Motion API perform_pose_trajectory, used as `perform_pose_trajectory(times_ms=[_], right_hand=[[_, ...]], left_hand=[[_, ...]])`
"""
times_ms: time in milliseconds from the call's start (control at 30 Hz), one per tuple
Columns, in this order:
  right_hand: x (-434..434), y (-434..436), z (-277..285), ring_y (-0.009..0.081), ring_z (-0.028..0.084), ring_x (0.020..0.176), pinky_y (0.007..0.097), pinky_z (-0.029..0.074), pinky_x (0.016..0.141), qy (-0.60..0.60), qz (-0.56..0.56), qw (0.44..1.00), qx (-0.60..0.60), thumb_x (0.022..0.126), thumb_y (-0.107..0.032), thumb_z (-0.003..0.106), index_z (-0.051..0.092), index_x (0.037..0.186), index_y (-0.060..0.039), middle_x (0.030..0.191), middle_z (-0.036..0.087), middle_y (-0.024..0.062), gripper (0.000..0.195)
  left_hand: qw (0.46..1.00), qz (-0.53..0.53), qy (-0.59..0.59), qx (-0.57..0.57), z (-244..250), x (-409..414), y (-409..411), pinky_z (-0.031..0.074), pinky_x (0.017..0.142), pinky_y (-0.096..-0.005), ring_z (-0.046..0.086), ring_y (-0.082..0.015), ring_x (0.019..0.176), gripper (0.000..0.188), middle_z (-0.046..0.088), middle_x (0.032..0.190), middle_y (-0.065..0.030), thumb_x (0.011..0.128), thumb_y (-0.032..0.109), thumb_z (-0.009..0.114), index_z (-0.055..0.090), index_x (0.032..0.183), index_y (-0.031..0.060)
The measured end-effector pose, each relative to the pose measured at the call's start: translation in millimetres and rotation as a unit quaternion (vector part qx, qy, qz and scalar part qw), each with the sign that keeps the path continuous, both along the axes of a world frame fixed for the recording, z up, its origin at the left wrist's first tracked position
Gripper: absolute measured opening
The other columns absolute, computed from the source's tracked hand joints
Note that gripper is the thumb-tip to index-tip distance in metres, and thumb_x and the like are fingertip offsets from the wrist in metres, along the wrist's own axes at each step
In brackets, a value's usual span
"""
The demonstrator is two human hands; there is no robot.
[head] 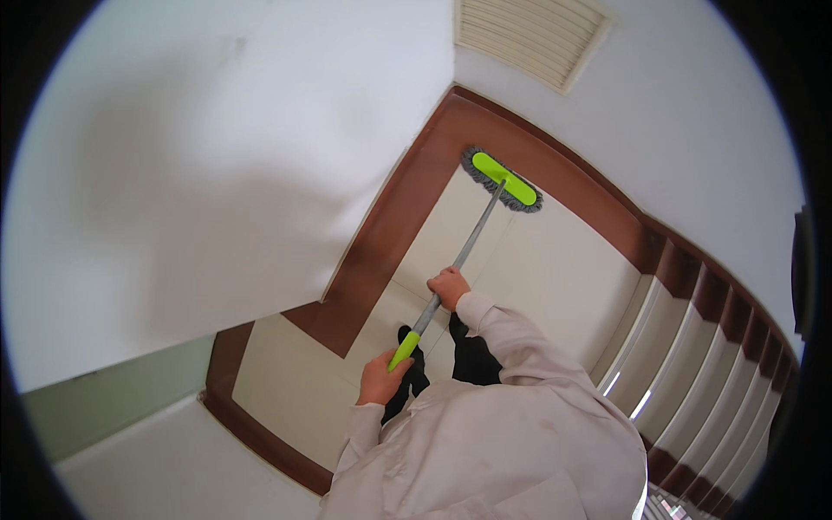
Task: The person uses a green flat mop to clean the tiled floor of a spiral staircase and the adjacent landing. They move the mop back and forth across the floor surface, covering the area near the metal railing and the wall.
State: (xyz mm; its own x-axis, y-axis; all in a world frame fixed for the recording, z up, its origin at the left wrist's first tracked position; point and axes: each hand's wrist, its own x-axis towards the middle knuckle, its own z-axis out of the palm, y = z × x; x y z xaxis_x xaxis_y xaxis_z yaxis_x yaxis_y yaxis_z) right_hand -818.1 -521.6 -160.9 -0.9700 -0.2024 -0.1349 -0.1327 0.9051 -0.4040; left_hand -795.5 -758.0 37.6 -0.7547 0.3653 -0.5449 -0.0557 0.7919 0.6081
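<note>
A flat mop with a lime-green plate and a grey fringed pad lies on the floor near the far corner, its pad across the edge between the pale tiles and the red-brown border. Its grey pole slants down towards me. My right hand is closed around the middle of the pole. Lower down, my left hand grips the green end of the handle. Both sleeves are pale. My dark shoes or trouser legs show beneath the pole.
White walls meet at the corner, with a louvred vent on the far one. Stairs with red-brown side trim run along the right. A protruding wall corner stands at left; behind it is a pale green surface.
</note>
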Motion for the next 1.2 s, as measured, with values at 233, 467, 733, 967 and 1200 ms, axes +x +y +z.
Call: perform_pose_trajectory(times_ms=[233, 467, 733, 967, 1200], right_hand=[[34, -140, 26, 0.0268, 0.062, 0.08, 0.0436, 0.042, 0.078, -0.098, -0.041, 0.994, -0.038, 0.066, -0.01, 0.063, 0.059, 0.079, -0.0125, 0.074, 0.063, 0.0081, 0.013], [41, -220, 66, 0.0337, 0.063, 0.075, 0.0465, 0.043, 0.07, -0.137, -0.028, 0.957, -0.255, 0.076, -0.015, 0.062, 0.056, 0.088, -0.0121, 0.074, 0.063, 0.0135, 0.015], [74, -125, -1, 0.0331, 0.061, 0.081, 0.0467, 0.044, 0.078, -0.081, -0.278, 0.955, -0.064, 0.071, -0.009, 0.063, 0.058, 0.087, -0.0122, 0.077, 0.062, 0.0101, 0.018], [113, -108, -12, 0.0257, 0.058, 0.095, 0.0419, 0.039, 0.088, -0.076, -0.368, 0.925, 0.055, 0.072, -0.013, 0.064, 0.061, 0.089, -0.0143, 0.089, 0.062, 0.005, 0.017], [64, -200, 43, 0.0319, 0.063, 0.077, 0.0438, 0.044, 0.077, -0.064, -0.218, 0.968, -0.106, 0.071, -0.01, 0.063, 0.057, 0.084, -0.0116, 0.074, 0.063, 0.0099, 0.015]], left_hand=[[0.996, -0.013, -0.01, -0.083, 58, -22, -120, 0.047, 0.063, -0.0334, 0.064, -0.0213, 0.069, 0.039, 0.065, 0.075, -0.0161, 0.072, 0.031, 0.074, 0.068, 0.098, 0.0031], [0.986, -0.073, -0.002, -0.149, 105, -70, -191, 0.049, 0.07, -0.0296, 0.066, -0.021, 0.075, 0.044, 0.069, 0.082, -0.0153, 0.065, 0.029, 0.079, 0.069, 0.1, 0.0034], [0.967, -0.243, 0.054, -0.053, 20, -78, -84, 0.049, 0.067, -0.0381, 0.065, -0.0314, 0.076, 0.04, 0.067, 0.08, -0.0155, 0.073, 0.035, 0.073, 0.068, 0.099, 0.0049], [0.944, -0.321, 0.068, -0.033, 3, -39, -68, 0.049, 0.067, -0.0401, 0.065, -0.0336, 0.079, 0.04, 0.066, 0.081, -0.0173, 0.081, 0.034, 0.066, 0.064, 0.108, 0.005], [0.97, -0.218, 0.074, -0.077, 61, -67, -170, 0.048, 0.063, -0.0337, 0.065, -0.0223, 0.069, 0.041, 0.068, 0.081, -0.0152, 0.075, 0.026, 0.074, 0.066, 0.106, 0.0011]])
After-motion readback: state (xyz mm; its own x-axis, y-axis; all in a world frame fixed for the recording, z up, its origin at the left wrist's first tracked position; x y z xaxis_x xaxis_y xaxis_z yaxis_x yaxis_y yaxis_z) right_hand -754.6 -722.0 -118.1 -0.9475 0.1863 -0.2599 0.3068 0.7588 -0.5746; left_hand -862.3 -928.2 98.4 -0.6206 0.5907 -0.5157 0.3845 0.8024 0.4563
